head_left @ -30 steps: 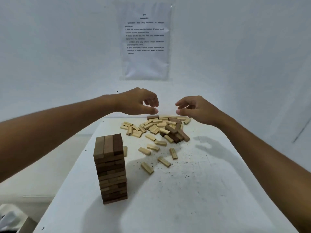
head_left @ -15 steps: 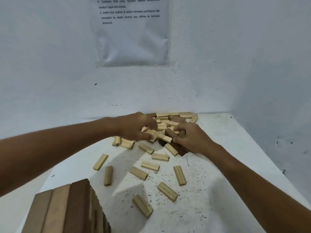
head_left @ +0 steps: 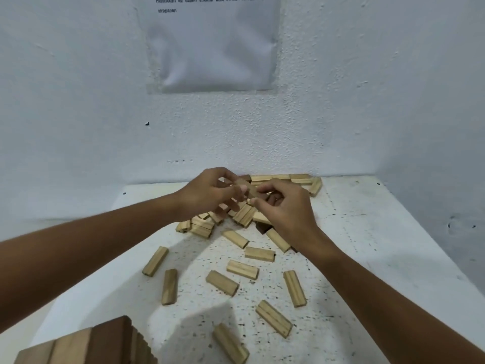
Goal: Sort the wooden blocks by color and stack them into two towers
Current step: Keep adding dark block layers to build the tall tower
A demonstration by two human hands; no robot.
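Hands: left hand [head_left: 207, 195] and right hand [head_left: 286, 208] pinching one brown block [head_left: 248, 189] between them, long axis slanting toward right fingertips.

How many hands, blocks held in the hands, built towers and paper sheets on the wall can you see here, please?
Hands: 2 (left hand, right hand)
Held block, pinched between both hands: 1
Built tower: 1
Paper sheet on the wall: 1
Total: 5
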